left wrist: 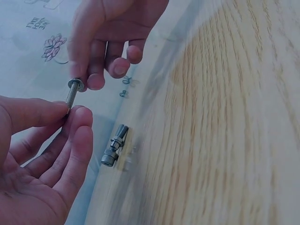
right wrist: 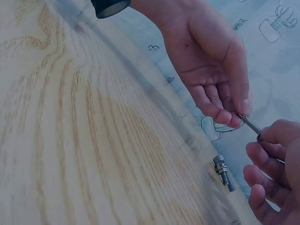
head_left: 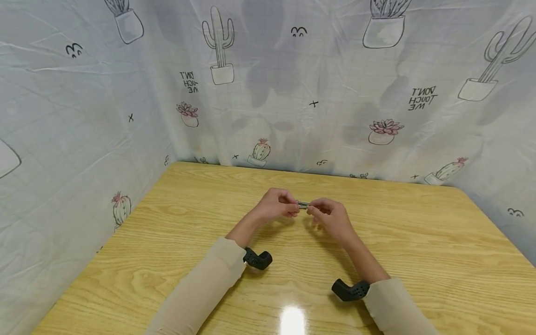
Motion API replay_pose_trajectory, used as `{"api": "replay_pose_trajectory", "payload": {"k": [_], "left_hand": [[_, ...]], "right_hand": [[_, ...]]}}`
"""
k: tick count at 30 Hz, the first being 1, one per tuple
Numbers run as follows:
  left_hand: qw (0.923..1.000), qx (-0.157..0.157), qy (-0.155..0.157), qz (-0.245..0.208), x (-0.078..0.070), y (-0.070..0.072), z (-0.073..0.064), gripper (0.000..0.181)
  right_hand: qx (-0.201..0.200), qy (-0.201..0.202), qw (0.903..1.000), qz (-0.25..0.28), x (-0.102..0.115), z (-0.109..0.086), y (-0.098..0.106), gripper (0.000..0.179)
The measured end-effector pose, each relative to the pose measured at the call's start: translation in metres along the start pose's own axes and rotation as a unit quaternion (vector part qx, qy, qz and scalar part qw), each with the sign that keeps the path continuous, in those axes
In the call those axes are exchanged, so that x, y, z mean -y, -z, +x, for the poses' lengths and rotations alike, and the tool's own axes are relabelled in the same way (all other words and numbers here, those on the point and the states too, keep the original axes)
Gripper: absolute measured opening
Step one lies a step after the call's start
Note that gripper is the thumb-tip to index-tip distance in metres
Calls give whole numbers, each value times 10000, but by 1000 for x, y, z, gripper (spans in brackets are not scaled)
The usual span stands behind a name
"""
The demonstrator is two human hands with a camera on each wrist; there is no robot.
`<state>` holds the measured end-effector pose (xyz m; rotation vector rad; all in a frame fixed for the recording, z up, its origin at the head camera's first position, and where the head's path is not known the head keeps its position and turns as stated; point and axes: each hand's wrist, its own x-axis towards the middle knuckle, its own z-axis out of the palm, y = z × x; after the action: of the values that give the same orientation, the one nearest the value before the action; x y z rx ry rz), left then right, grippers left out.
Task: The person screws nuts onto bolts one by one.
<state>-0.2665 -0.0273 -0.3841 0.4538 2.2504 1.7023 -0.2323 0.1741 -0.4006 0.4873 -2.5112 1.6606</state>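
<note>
Between the two hands is a threaded metal bolt (left wrist: 71, 97), slanted in both wrist views. My left hand (head_left: 277, 204) pinches one end of it between thumb and fingertips. At the other end, my right hand (head_left: 332, 217) pinches a small round washer-like piece (left wrist: 76, 85) on the bolt, its remaining fingers loosely bent. In the right wrist view the same bolt (right wrist: 252, 124) spans the short gap between the fingertips. Other metal hardware, a bolt with a cylindrical head and nut (right wrist: 225, 173), lies on the table just beyond the hands.
The wood-grain table (head_left: 201, 209) reaches back to a pale curtain (head_left: 284, 93) printed with cactus pots, which also hangs along both sides. A black wrist device (head_left: 257, 258) sits on the left forearm, and a similar black device (head_left: 351, 290) on the right.
</note>
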Motion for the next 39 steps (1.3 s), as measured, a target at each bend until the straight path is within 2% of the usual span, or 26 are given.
{"api": "replay_pose_trajectory", "payload": {"k": [4,10,20,24,29,33,39], "left_hand": [[10000,-19,-33,4,1,1,-1,6],[9999,38,-147,-17,2,3,-4,4],[9988,248,-431,-20,1,4,-8,5],[9987,189,-465,-33,1,5,-11,5],[9993,-26,-354,-72,1,7,-12,4],[9995,-38,-309,-58,1,9,-13,4],[9995,0,-313,-29,1,10,-15,4]], "right_hand": [[68,-195,9998,-15,10,-3,-2,25],[117,-372,9992,0,-8,1,-7,30],[241,-577,9980,119,-4,0,-12,41],[191,-552,9981,210,-4,-3,-13,41],[158,-180,9996,143,-4,-8,-13,31],[64,148,9998,-140,1,-10,-15,26],[-82,250,9987,-438,22,-18,-18,23]]}}
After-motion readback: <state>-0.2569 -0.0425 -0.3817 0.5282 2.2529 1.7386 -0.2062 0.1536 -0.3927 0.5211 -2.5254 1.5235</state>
